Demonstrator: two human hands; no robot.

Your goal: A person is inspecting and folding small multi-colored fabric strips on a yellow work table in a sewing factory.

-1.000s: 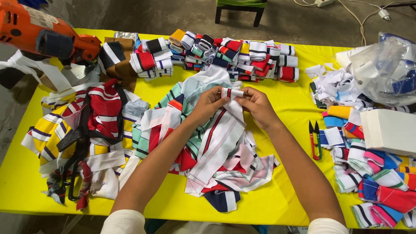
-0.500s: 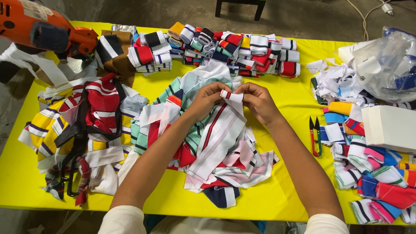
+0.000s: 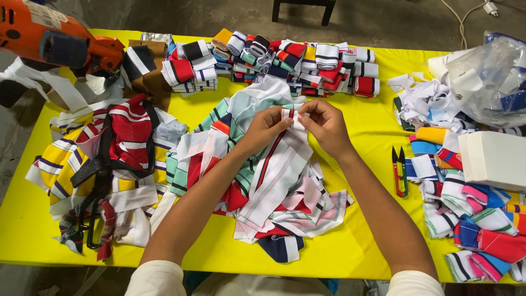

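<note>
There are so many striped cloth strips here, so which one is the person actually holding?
The white strip with a red stripe, pinched at its top end between the left hand and right hand. The other strips lie loose in the heap on the table.

Garment workshop: yellow worktable (image 3: 361,118) heaped with striped knit collar strips (image 3: 285,60), thread snips (image 3: 399,171), orange cloth-cutting machine (image 3: 55,41).

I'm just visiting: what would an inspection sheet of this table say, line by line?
Surface: yellow table, mostly covered.
Job's things: white strip with red stripe, top end pinched by both hands, above a loose strip pile.
Clutter: folded strip rows, thread snips, white box, plastic bag, orange machine.
Grippers: left hand and right hand, bare, both gripping.
Cables: white cord on floor.
Surroundings: grey floor.
</note>
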